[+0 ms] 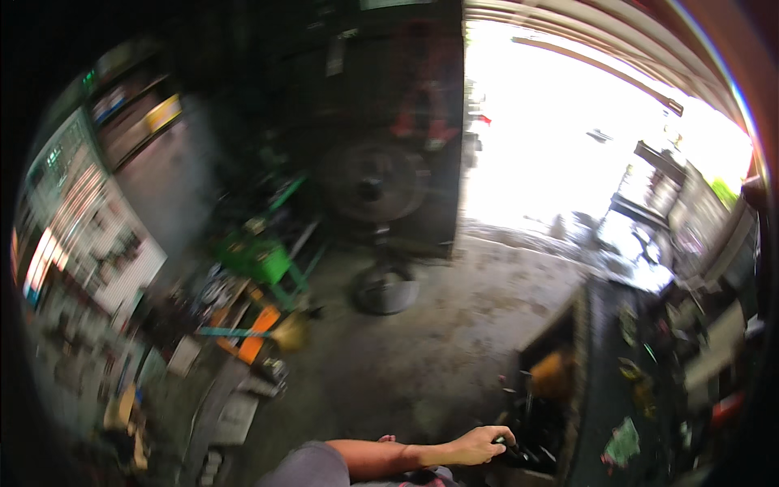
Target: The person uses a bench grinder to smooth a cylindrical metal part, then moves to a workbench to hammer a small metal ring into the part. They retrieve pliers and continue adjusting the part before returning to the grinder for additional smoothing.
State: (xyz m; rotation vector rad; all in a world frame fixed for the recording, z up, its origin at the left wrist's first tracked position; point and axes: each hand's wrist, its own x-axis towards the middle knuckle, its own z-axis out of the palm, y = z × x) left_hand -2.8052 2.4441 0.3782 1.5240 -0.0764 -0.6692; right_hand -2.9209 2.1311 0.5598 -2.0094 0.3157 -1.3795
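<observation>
Nearest the camera, a grey sleeve (308, 467) leads to the left hand (477, 446), its fingers (499, 433) curled round a small dark item (503, 441), too blurred to identify. Just right of the fingers opens a cluttered compartment (579, 365); farther right runs the dark tabletop (599, 381). The step in hand seems to be handling that item beside the compartment; the next move calls for clearing its edge. The right hand cannot be made out.

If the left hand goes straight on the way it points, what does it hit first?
Probably the dark clutter in the open side of the workbench, just right of the left hand; shadow and blur leave the depth unclear.
</observation>
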